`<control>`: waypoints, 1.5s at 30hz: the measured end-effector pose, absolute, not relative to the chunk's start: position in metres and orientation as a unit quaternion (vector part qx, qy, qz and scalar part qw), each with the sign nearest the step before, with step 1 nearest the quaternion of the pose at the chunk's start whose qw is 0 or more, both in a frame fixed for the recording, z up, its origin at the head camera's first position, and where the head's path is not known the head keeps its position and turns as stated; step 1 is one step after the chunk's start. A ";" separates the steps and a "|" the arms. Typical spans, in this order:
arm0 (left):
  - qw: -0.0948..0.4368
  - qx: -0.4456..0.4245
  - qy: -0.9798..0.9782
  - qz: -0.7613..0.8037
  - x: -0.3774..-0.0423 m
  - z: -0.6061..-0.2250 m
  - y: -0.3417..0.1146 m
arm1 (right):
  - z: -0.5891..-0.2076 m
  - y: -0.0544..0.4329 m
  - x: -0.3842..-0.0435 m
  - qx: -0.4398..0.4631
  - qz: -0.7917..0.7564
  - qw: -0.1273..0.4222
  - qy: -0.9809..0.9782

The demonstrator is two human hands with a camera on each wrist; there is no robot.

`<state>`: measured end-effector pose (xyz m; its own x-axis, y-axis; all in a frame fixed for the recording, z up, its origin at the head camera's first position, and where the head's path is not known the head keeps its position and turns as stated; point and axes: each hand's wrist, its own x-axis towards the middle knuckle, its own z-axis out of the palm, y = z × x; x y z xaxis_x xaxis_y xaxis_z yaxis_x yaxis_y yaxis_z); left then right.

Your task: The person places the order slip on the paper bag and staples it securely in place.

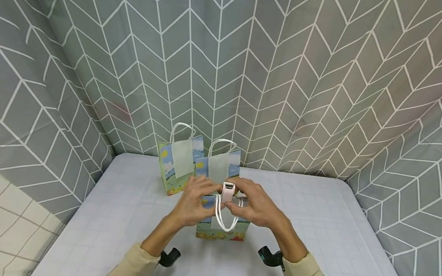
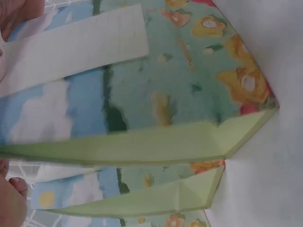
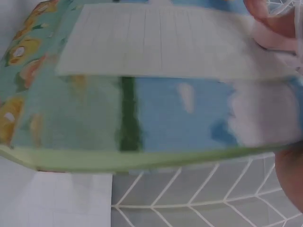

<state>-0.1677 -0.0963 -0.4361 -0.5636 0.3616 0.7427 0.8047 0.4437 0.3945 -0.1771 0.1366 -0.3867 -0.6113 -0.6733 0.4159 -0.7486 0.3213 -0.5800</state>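
Observation:
A floral-and-sky paper gift bag [image 1: 220, 234] with white cord handles [image 1: 219, 219] stands upright under both hands. Its front carries a pale paper panel [image 3: 156, 40]. At its top edge is a small pale pink mini stapler [image 1: 227, 193], its dark slotted end facing up. Thumb and fingers of my right hand [image 1: 256, 204] pinch the stapler. From the other side my left hand [image 1: 193, 201] pinches the bag's top beside the stapler and the handle; its fingertips are partly hidden. The left wrist view shows the bag's green side gusset [image 2: 142, 146].
Two similar gift bags stand behind: one just behind the front bag [image 1: 218, 164], another at the back left [image 1: 181, 165]. All are on a white-covered table [image 1: 315, 234], with a grey patterned curtain [image 1: 231, 68] beyond its back edge.

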 end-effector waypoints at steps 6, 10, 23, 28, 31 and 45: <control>0.284 -0.374 -0.790 -0.395 -0.167 -0.436 -0.100 | -0.390 0.138 -0.177 0.441 0.410 0.035 -0.798; 0.262 -0.363 -0.797 -0.406 -0.166 -0.434 -0.100 | -0.388 0.139 -0.179 0.444 0.388 0.044 -0.806; 0.220 -0.351 -0.805 -0.424 -0.164 -0.430 -0.100 | -0.381 0.142 -0.178 0.417 0.349 0.047 -0.838; 0.221 -0.350 -0.807 -0.421 -0.163 -0.430 -0.101 | -0.381 0.142 -0.179 0.411 0.350 0.044 -0.840; 0.219 -0.349 -0.806 -0.424 -0.163 -0.431 -0.102 | -0.381 0.143 -0.178 0.404 0.353 0.041 -0.843; 0.220 -0.312 -0.810 -0.445 -0.158 -0.435 -0.110 | -0.382 0.148 -0.179 0.395 0.406 0.035 -0.823</control>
